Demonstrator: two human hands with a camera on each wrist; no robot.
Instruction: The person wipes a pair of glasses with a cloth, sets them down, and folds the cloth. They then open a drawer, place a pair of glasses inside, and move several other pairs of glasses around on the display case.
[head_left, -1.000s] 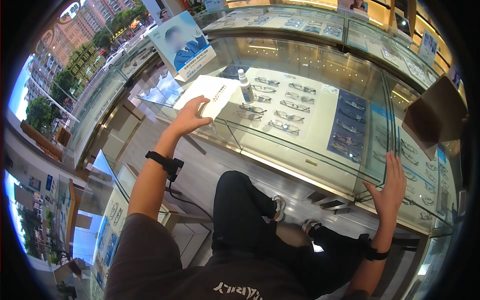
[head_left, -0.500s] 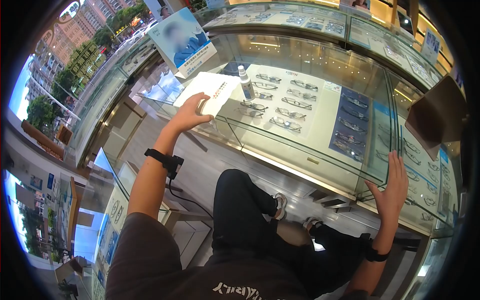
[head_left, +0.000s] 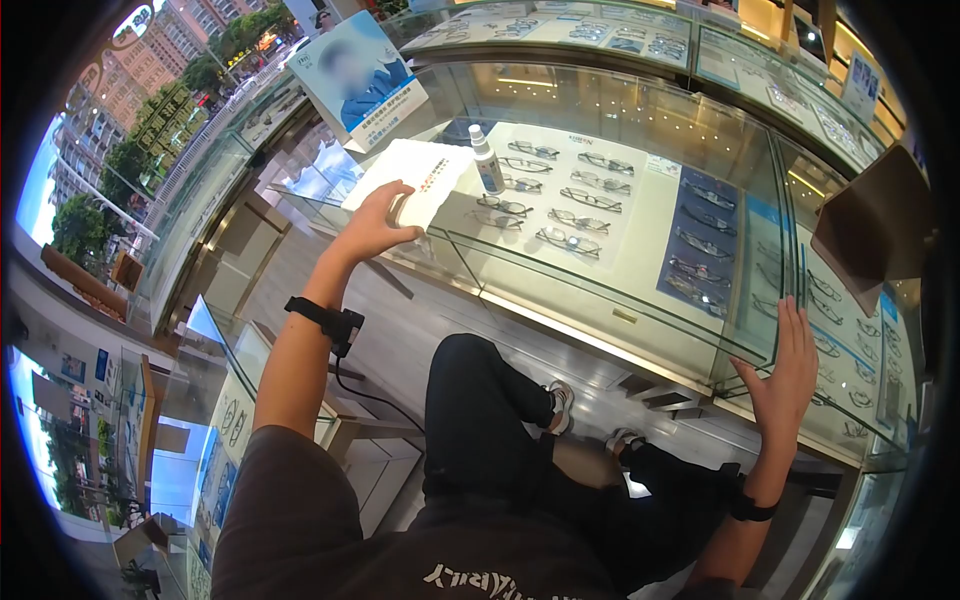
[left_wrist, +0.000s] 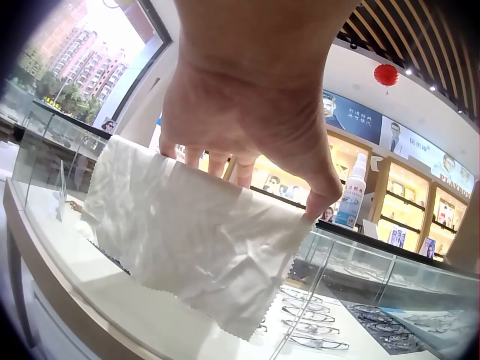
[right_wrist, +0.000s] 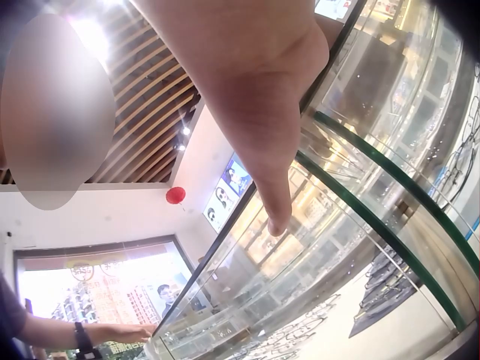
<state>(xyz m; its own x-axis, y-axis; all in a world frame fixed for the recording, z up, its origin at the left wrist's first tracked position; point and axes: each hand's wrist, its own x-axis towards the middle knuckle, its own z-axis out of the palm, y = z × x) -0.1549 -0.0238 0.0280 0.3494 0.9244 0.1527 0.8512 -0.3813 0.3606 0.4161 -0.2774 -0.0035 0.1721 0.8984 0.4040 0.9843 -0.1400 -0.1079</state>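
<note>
A white lens cloth (head_left: pixel 425 165) with zigzag edges and small printing lies on the glass counter top. My left hand (head_left: pixel 372 228) rests on its near left part, thumb spread apart from the fingers. In the left wrist view the cloth (left_wrist: pixel 195 232) drapes down over the counter's edge below the fingers. Just right of the cloth stands a small white spray bottle (head_left: pixel 487 168), upright with a clear cap. Far to the right, my right hand (head_left: pixel 785 375) lies with straight fingers on the counter's glass near its front edge, holding nothing.
Beneath the glass, rows of eyeglasses (head_left: pixel 577 220) lie on white and dark blue trays. A cardboard advertising stand (head_left: pixel 360 85) is behind the cloth. At the right stands a brown panel (head_left: pixel 872 230). Another glass showcase (head_left: pixel 560 35) runs along the back.
The head view has shifted slightly, so the counter and bottle appear a little further left. Both hands stay at the same places on the cloth and glass.
</note>
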